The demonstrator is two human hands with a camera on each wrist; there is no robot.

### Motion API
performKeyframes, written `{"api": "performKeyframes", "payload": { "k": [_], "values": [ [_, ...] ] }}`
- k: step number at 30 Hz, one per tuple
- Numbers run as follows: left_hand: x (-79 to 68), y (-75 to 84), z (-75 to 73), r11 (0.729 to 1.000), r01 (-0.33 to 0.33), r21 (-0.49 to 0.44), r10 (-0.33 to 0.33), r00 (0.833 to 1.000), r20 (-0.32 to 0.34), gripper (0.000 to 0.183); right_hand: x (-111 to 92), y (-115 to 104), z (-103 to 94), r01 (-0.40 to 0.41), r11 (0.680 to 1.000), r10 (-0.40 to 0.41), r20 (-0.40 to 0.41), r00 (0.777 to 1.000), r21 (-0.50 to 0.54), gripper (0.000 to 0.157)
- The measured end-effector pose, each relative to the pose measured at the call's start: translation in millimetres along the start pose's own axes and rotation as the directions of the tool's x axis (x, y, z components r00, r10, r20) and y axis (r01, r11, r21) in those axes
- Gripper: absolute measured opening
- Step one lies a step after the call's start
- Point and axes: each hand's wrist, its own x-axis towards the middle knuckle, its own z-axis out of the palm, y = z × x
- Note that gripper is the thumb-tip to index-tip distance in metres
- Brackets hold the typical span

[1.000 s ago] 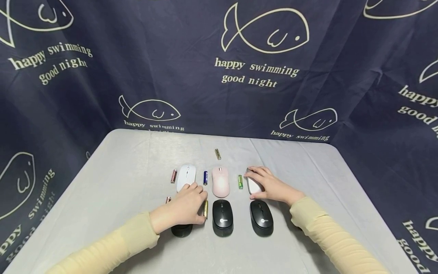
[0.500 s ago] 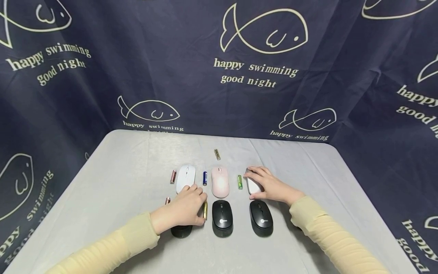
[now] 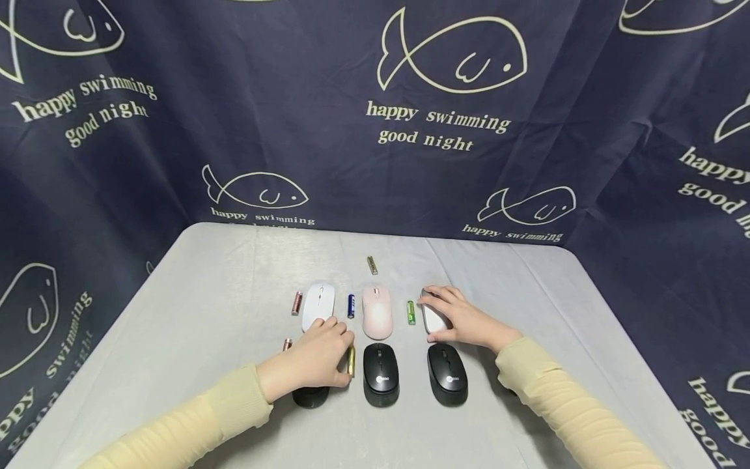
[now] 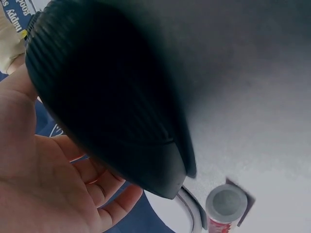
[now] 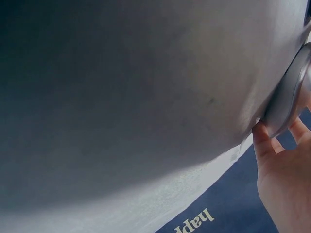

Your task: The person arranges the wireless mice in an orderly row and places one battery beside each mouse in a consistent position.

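Observation:
My left hand (image 3: 319, 352) lies over a black computer mouse (image 3: 310, 396) at the front left, most of which it hides. In the left wrist view that black mouse (image 4: 112, 97) looms close, with the fingers (image 4: 112, 187) bent along its edge. A gold battery (image 3: 351, 361) lies right beside this hand's thumb, and a red battery (image 3: 287, 344) shows partly on its other side. On the right, my right hand (image 3: 463, 319) grips a white mouse (image 3: 435, 320) by its sides, fingers at the far end and thumb at the near end. The right wrist view shows that mouse's edge (image 5: 286, 97) at the fingertips.
A white mouse (image 3: 318, 305), a pink mouse (image 3: 377, 312) and two black mice, one in the middle (image 3: 381, 374) and one at right (image 3: 448, 374), stand on the grey table (image 3: 234, 273). Batteries lie among them: red (image 3: 297, 303), blue (image 3: 351, 305), green (image 3: 411, 312), gold (image 3: 372, 265).

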Motion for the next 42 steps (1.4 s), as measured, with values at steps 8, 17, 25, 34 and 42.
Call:
{"api": "performKeyframes", "payload": {
  "k": [8, 17, 25, 34, 42],
  "values": [
    [0.1, -1.3, -0.9, 1.000, 0.002, -0.001, -0.002, 1.000, -0.007, 0.050, 0, -1, -1.2, -0.009, 1.000, 0.009, 0.006, 1.000, 0.002, 0.072],
    [2.5, -0.9, -13.7, 1.000, 0.001, 0.011, -0.001, 1.000, -0.012, 0.051, 0, -1, -0.7, -0.002, 1.000, 0.002, 0.003, 1.000, 0.004, 0.072],
    [10.0, -2.5, -31.6, 1.000, 0.012, -0.024, -0.013, 0.999, -0.033, 0.056, 0, -1, -0.4, 0.000, 1.000, 0.000, 0.000, 1.000, 0.010, 0.071],
    [26.6, -13.2, -45.5, 0.999, 0.001, -0.032, -0.004, 0.997, -0.074, 0.055, 0, -1, -1.2, 0.004, 1.000, -0.004, -0.004, 1.000, 0.003, 0.071],
    [46.6, -20.0, -60.7, 0.999, 0.034, -0.023, -0.036, 0.994, -0.103, 0.052, 0, 0, -0.2, 0.000, 1.000, 0.000, -0.005, 1.000, -0.011, 0.070]
  ]
}}
